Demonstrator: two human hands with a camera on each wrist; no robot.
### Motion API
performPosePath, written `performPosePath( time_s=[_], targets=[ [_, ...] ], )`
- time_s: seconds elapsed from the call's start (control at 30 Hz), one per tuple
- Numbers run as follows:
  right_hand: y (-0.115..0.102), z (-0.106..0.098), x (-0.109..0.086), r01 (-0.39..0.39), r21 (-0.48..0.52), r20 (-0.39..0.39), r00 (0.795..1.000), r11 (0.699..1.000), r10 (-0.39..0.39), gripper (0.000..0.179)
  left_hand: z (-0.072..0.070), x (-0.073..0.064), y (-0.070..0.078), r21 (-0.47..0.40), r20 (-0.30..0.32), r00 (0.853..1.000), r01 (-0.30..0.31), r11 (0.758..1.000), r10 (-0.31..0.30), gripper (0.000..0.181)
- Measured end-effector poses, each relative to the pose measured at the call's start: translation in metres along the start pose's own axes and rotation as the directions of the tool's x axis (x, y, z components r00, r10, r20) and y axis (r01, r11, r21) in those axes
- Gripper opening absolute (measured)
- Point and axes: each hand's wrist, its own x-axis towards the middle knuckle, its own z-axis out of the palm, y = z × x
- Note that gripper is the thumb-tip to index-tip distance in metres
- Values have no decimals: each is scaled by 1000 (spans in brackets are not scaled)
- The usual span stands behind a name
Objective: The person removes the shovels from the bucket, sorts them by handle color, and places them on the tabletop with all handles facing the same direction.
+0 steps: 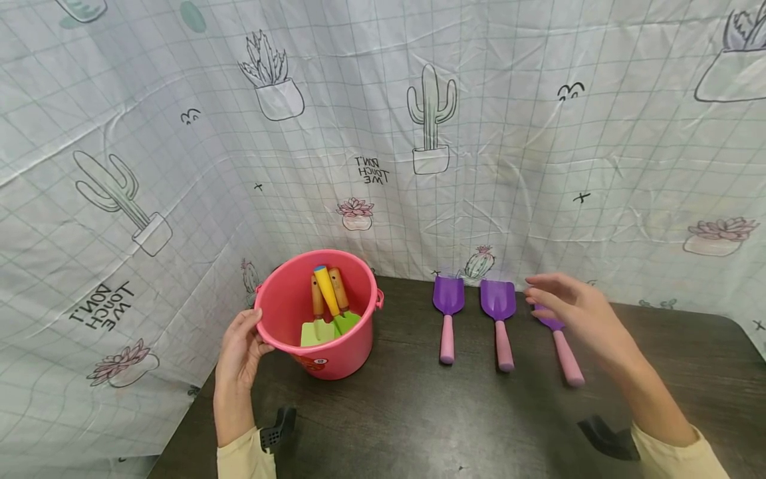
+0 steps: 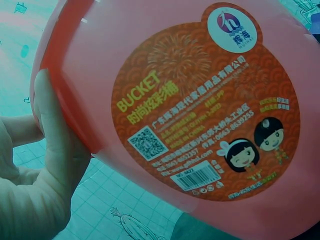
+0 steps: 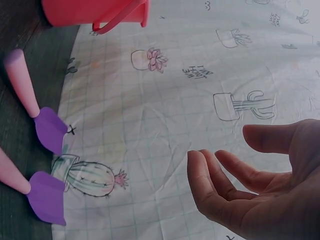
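My left hand [image 1: 238, 352] grips the rim of a pink bucket [image 1: 354, 356] at its left side; in the left wrist view the fingers bend over the rim beside a printed label [image 2: 200, 125]. Inside the bucket lie three small garden tools with green blades [image 1: 317, 332], two with wooden handles and one with a yellow handle [image 1: 326, 289]. My right hand [image 1: 577, 309] hovers with loosely bent fingers above the rightmost purple trowel [image 1: 567, 359], partly covering its blade. Nothing is between those fingers in the right wrist view.
Two more purple trowels with pink handles, a left one [image 1: 447, 319] and a middle one [image 1: 499, 319], lie side by side on the dark table [image 1: 419, 426]. A white cactus-print cloth [image 1: 371, 106] hangs behind the table and along its left.
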Motion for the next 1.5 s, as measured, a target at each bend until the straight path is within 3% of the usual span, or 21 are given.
performPosePath(
  time_s=[0.3, 0.6, 0.9, 1.13, 1.5],
  targets=[
    [-10, 7, 6, 12, 37, 26, 1000, 999, -13, 52, 2, 0, 0, 1, -11, 1000, 8, 1000, -8, 11],
    [-15, 19, 15, 67, 149, 26, 997, 987, -71, 46, 3, -1, 1, 4, -7, 1000, -1, 1000, 1, 11],
    [-25, 35, 28, 65, 259, 11, 997, 964, -71, 46, 3, -2, 1, 3, -2, 1000, 0, 1000, 0, 12],
    [-35, 48, 33, 32, 284, 46, 998, 958, -47, 50, 2, -2, 1, -11, 8, 1000, -5, 1000, 5, 10],
    [-51, 67, 38, 51, 302, 73, 994, 952, -77, 46, 3, -1, 1, 0, -14, 1000, 0, 1000, 0, 10]
  ],
)
